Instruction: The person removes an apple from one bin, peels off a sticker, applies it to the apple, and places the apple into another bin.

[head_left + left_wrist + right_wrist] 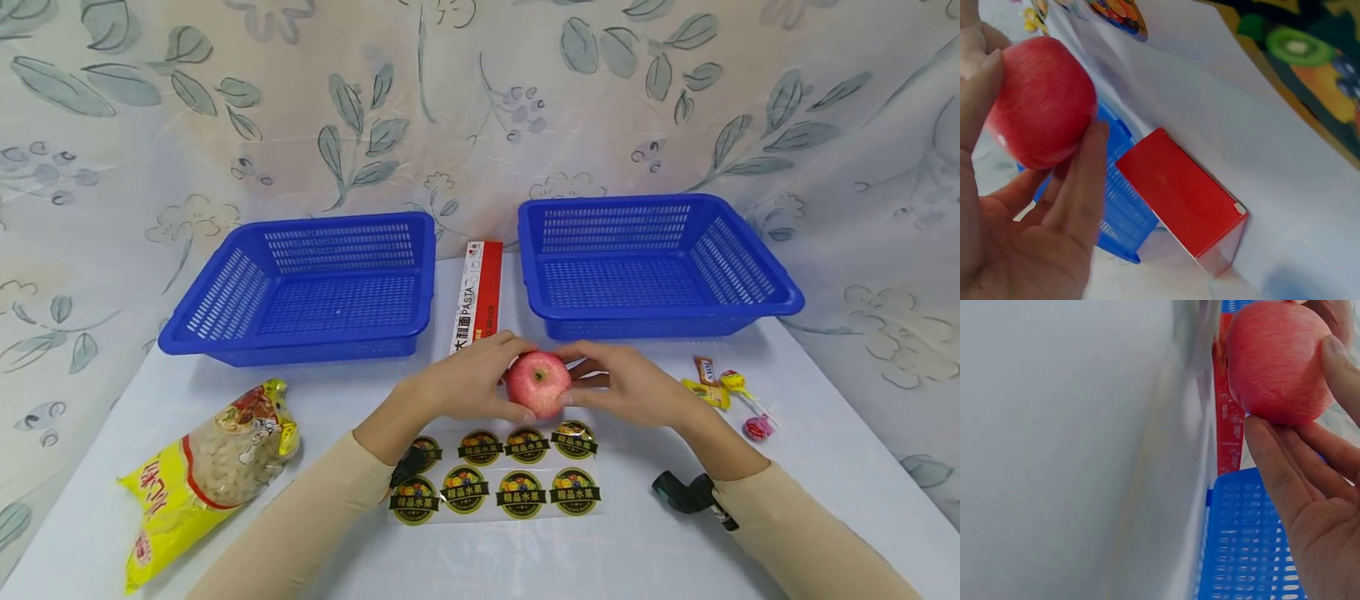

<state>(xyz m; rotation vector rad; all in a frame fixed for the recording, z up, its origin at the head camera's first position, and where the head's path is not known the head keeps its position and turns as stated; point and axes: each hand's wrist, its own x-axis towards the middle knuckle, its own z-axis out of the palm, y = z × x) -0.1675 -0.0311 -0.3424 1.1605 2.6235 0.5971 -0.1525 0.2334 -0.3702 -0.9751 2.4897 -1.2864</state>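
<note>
A red apple (538, 387), stem side up in the head view, is held between both hands above the middle of the table. My left hand (472, 379) grips its left side, thumb at the front and fingers behind. On the opposite side, my right hand (630, 383) holds it between the thumb and the fingers. Both wrist views show the apple (1044, 103) with fingertips against its skin. Just in front of it lies a clear sheet of round black-and-gold fruit stickers (521, 493). Behind the left hand, a red and white pasta box (489, 287) is partly hidden.
Two blue plastic baskets stand at the back, one on the left (300, 342) and one on the right (675, 315). A yellow bag of pasta (217, 467) lies at the left. Wrapped candies (707, 393) and lollipops (757, 427) lie at the right.
</note>
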